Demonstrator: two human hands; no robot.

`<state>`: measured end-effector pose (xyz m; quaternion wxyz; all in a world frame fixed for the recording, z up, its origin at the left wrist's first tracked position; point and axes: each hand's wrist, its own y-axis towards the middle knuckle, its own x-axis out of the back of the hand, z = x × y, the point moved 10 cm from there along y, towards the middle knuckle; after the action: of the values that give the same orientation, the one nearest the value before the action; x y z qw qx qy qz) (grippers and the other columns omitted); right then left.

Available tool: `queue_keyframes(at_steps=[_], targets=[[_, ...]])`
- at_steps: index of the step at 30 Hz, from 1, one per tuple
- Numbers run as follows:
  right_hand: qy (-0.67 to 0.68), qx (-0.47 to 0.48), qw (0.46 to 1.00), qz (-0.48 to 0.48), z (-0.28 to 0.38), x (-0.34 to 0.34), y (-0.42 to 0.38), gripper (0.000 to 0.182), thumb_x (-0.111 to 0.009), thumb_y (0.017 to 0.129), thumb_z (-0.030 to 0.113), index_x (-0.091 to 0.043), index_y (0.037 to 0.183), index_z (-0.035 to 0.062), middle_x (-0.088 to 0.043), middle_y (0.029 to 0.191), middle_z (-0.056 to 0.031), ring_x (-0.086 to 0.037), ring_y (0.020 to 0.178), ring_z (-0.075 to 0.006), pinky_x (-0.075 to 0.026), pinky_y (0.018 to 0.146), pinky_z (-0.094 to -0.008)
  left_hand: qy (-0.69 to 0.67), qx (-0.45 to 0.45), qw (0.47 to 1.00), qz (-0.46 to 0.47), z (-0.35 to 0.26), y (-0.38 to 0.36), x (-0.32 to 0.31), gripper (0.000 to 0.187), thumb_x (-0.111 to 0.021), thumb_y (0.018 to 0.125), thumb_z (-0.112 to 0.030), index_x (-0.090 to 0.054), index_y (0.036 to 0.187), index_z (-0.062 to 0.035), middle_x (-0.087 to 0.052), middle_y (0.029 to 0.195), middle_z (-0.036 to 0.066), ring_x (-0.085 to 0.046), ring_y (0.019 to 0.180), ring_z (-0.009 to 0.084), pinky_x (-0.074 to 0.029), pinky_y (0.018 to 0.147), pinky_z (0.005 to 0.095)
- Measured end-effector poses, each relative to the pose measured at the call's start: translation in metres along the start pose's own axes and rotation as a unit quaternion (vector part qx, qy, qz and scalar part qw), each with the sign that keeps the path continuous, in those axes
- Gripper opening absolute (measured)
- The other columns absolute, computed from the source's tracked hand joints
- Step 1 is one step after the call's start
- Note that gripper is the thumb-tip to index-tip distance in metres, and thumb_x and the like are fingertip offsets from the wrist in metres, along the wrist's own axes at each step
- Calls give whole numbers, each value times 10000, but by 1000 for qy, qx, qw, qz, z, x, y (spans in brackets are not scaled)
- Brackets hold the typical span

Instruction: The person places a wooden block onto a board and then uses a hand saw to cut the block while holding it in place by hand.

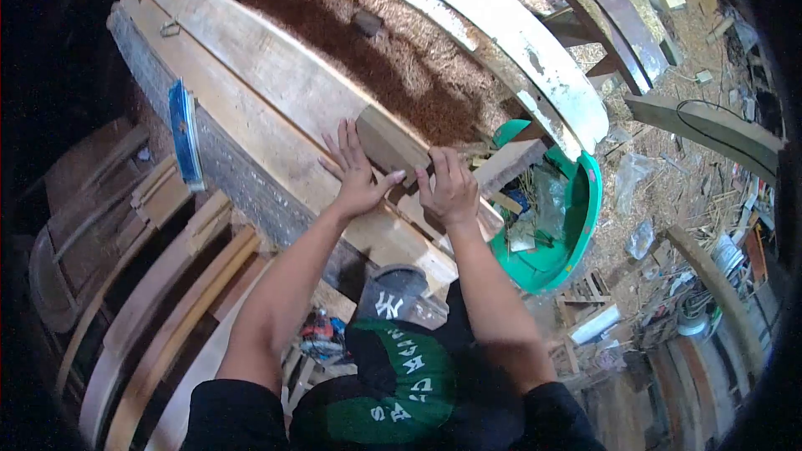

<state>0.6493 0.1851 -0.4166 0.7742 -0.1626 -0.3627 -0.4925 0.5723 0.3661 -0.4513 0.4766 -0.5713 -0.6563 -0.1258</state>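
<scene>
A flat brown wooden block [386, 140] lies on a long pale plank [242, 58]. My left hand [359, 179] is at the block's left end, with its index finger along that end and its thumb against the near edge; its other fingers spread over the plank. At the right end, my right hand [452, 190] curls its fingers around the block, its thumb close to my left thumb. The block's underside is hidden. A narrow groove runs along the planks below my hands, and a small metal clip [170, 29] sits farther up it.
A blue-edged tool [185, 134] leans on the bench's left side. To the right stands a green tub [591, 192] with scraps and plastic inside. Curved white-painted boards [501, 12] lie beyond a heap of sawdust [334, 25]. Several curved wooden pieces [159, 292] stand lower left.
</scene>
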Motion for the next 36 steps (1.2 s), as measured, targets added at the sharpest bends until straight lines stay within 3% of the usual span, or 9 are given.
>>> queue_keyframes(at_steps=[10,18,20,22,24,26,29,32,36], targets=[[-3,-65,997,50,-9,-4,-9,362,-699,911,290,-612,1169,51,-661,1065,-168,-687,878,-381,-567,749,-463,-11,2,1000,3,-2,-6,-3,1333,-790,803,-544,151,1623,-75,178,1700,176,314,1484,498,189,1059,775],[36,-38,991,-124,-29,31,78,139,-623,978,130,-661,1018,2,-681,980,-192,-672,886,-389,-539,797,-439,-60,-17,998,-9,-6,-3,6,1209,-748,853,-498,86,1649,-132,173,1705,176,313,1477,519,195,1030,805],[-43,61,985,-153,-13,42,146,188,-636,974,165,-657,1055,-4,-688,999,-188,-666,933,-381,-539,819,-448,-63,-23,998,-12,-7,-4,7,1207,-751,848,-493,78,1651,-138,160,1711,161,313,1478,517,192,1025,811],[-155,64,980,-108,-13,34,219,289,-631,963,183,-613,1208,31,-677,1113,-199,-633,1095,-360,-518,918,-471,-68,-16,998,-7,-6,-4,8,1206,-757,846,-482,71,1651,-132,160,1710,166,313,1479,514,204,1030,797],[-203,193,947,-157,3,28,272,321,-595,985,189,-573,1275,52,-670,1140,-193,-607,1144,-347,-497,948,-479,-68,-11,998,0,-6,-3,8,1206,-764,844,-470,64,1651,-127,160,1709,172,313,1480,511,216,1036,782],[-246,168,954,-44,-18,6,324,546,-555,997,234,-420,1509,100,-475,1526,-166,-507,1337,-383,-430,1129,-457,-65,-11,998,15,-6,-3,7,1215,-766,839,-471,71,1650,-125,153,1713,159,316,1481,505,223,1032,780],[-268,187,944,-30,-57,-12,359,602,-568,987,256,-385,1547,132,-397,1609,-130,-447,1415,-384,-411,1167,-465,-69,-6,997,17,-7,-3,6,1223,-767,835,-470,78,1648,-125,146,1716,151,317,1484,497,230,1033,775],[-253,132,958,27,-51,-4,357,607,-614,989,300,-400,1545,183,-434,1582,-121,-531,1318,-417,-464,1096,-490,-66,-2,998,24,-6,-2,7,1231,-770,829,-461,86,1647,-126,136,1717,153,314,1486,493,233,1038,768],[-282,168,944,-6,-43,3,348,600,-633,990,339,-422,1535,202,-493,1519,-120,-536,1294,-437,-464,1084,-487,-69,-7,998,9,-8,-1,8,1239,-775,819,-452,88,1648,-129,133,1717,149,311,1488,492,230,1044,765]])
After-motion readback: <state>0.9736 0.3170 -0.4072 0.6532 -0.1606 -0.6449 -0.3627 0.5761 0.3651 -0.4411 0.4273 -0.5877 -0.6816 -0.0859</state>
